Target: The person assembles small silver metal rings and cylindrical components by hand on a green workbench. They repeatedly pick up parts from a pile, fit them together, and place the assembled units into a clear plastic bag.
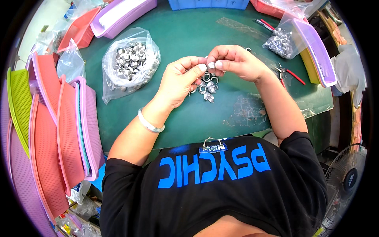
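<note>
Between my two hands, above the green table, is a small silvery ribbed metal ring (211, 65). My right hand (239, 63) pinches it between thumb and bent fingers. My left hand (177, 79) is closed at the ring's other side, thumb against the fingers; part of its grip is hidden. A loose pile of similar metal rings (209, 85) lies on the table just below my fingers. To the left, a clear plastic bag (152, 51) stands with its mouth wide, holding many more metal rings (132, 59).
Pliers with red handles (282, 72) and a second bag of metal rings (279, 42) lie at the right, beside a purple basket (316, 51). More baskets line the far edge, including a blue one (209, 4). Stacked baskets (69, 134) crowd the left; a fan (347, 177) stands lower right.
</note>
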{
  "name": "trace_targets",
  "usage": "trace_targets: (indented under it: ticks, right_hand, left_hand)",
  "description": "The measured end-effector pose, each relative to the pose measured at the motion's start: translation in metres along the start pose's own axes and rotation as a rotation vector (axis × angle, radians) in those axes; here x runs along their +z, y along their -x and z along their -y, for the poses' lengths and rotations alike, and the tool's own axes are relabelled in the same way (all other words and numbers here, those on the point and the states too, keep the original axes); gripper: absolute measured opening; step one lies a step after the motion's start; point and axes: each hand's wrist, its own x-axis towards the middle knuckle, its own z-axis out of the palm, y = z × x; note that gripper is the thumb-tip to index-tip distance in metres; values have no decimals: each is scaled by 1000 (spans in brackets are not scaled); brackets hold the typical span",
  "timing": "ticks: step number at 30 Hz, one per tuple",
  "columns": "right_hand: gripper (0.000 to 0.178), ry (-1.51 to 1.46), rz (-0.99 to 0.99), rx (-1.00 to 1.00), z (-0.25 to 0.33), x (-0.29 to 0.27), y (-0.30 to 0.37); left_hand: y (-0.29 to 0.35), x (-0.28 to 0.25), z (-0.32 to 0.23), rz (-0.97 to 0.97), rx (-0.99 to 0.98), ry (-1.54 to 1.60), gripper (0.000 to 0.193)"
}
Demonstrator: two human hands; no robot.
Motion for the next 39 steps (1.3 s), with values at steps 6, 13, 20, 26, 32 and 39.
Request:
trace_targets:
  ticks: [6, 13, 20, 26, 32, 39]
  right_hand:
    - [17, 23, -75, -45, -6, 8, -3]
    - [21, 6, -131, -16, -10, 10, -6]
    - [24, -10, -145, -57, -15, 11, -6]
    - [25, 140, -174, -190, -10, 17, -5]
    - [39, 245, -229, -321, -15, 17, -4]
    - [58, 434, -243, -415, -11, 18, -4]
  left_hand:
    - [1, 0, 0, -58, 103, -191, 14]
    - [2, 1, 1, -13, 40, -126, 9]
    - [3, 4, 2, -42, 104, -142, 9]
    - [-1, -1, 11, -37, 259, -264, 9]
    - [3, 2, 4, -15, 146, -193, 13]
    - [3, 1, -2, -34, -38, -47, 16]
